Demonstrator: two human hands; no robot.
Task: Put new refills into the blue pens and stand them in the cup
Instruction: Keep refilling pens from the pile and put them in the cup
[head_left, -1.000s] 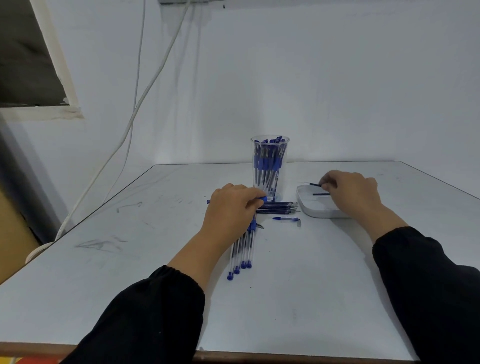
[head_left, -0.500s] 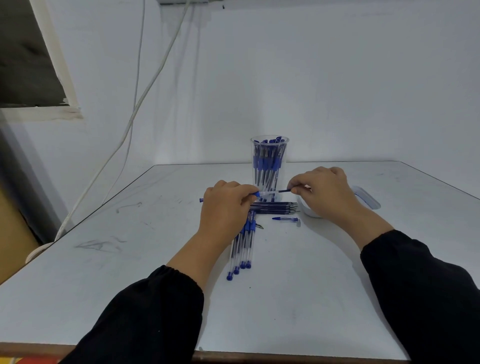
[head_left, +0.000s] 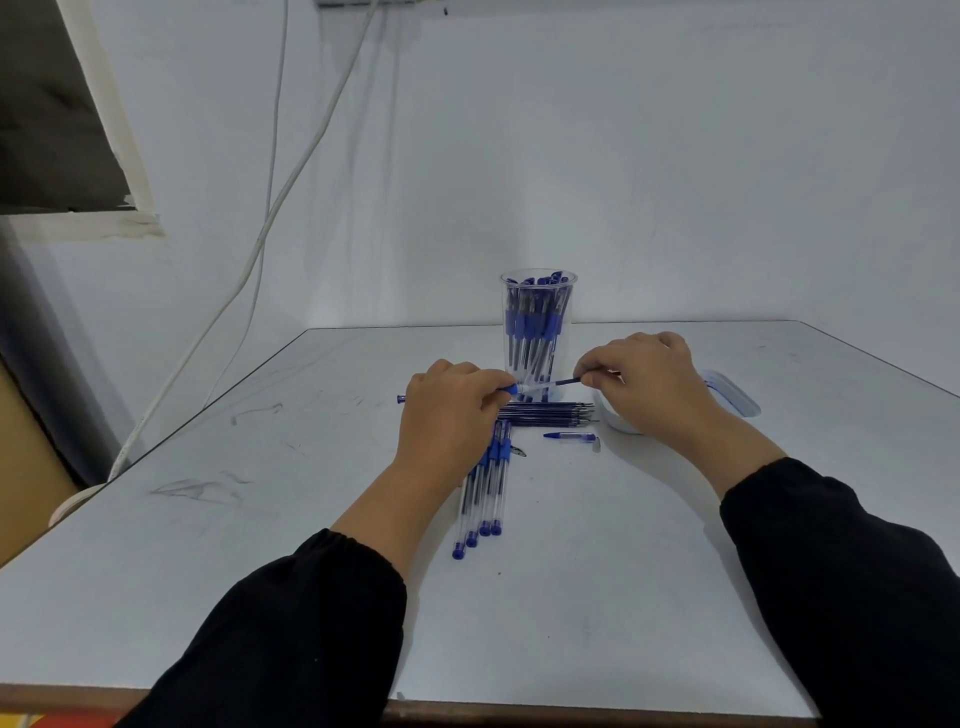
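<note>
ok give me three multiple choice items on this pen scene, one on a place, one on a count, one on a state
1. Where does the loose cap lie?
A. on the table, this side of the pile of refills
B. inside the cup
C. in the white tray

2. How many pens lie in the row below the left hand?
A. one
B. four
C. nine

3. What is the right hand doing?
A. lying flat and open on the table
B. lifting the cup
C. pinching a thin refill that points into the pen which the left hand holds

Key: 1 A, the cap lies alone on the bare tabletop; 2 B, four blue end plugs show side by side; 3 C, the dark rod runs from the right fingertips to the pen's blue grip, in front of the cup.
</note>
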